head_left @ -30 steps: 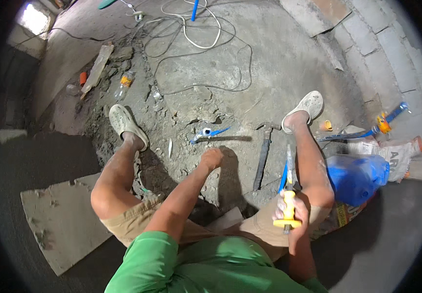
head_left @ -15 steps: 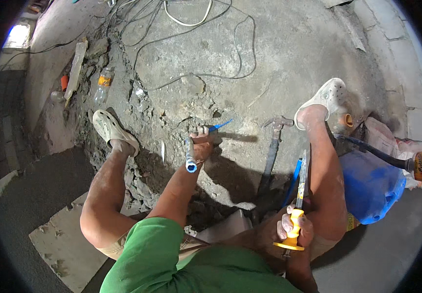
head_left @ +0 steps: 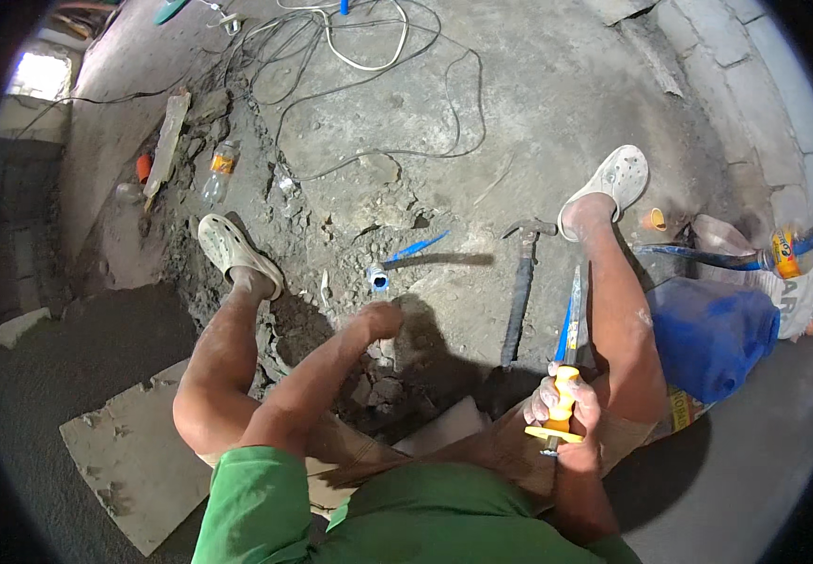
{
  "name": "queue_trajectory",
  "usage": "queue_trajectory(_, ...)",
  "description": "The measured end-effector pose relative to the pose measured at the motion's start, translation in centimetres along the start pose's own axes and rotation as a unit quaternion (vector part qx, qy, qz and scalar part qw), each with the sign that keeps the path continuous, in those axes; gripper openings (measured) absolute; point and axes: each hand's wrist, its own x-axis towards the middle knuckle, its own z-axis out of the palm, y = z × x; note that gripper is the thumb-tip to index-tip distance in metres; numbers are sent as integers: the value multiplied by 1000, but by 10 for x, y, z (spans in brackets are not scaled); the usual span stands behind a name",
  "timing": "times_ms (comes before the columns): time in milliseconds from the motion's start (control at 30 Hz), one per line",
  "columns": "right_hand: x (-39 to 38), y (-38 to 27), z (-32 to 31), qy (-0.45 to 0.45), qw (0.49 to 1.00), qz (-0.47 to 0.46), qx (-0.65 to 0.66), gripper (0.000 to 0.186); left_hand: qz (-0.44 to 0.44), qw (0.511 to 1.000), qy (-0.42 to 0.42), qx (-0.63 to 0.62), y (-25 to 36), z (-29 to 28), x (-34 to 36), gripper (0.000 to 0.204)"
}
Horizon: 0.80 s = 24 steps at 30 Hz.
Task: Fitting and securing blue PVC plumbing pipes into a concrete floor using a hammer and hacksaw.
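Note:
My right hand [head_left: 564, 404] is wrapped around the yellow grip of a cold chisel [head_left: 572, 324], its blade pointing away from me past the right knee. My left hand [head_left: 383, 321] hangs low over the broken ground between my legs, its fingers hidden from view. Just beyond it, a pipe end [head_left: 378, 276], pale outside and blue at the rim, sticks up from the rubble. A blue strip [head_left: 418, 246] lies next to that pipe. On the floor left of my right leg rests a claw hammer [head_left: 519, 296] with a dark handle.
Loose rubble [head_left: 280, 202] runs along the left, with a plastic bottle [head_left: 220, 174] on it. Cables [head_left: 369, 155] tangle across the far floor. A blue plastic container [head_left: 715, 338] stands beside my right leg. A flat board [head_left: 139, 461] lies near left.
My left hand has left the pipe and blue strip and drawn back toward me. The chisel stays in my right hand. The view has shifted slightly.

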Motion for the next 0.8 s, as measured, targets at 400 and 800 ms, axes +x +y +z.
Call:
queue_trajectory(400,9,4,-10,17,1000,14,-18,30,3,933,338,-126,-18,8,134,37)
queue_trajectory(800,24,44,-15,42,964,18,-261,39,183,802,190,-535,55,3,-36,42)
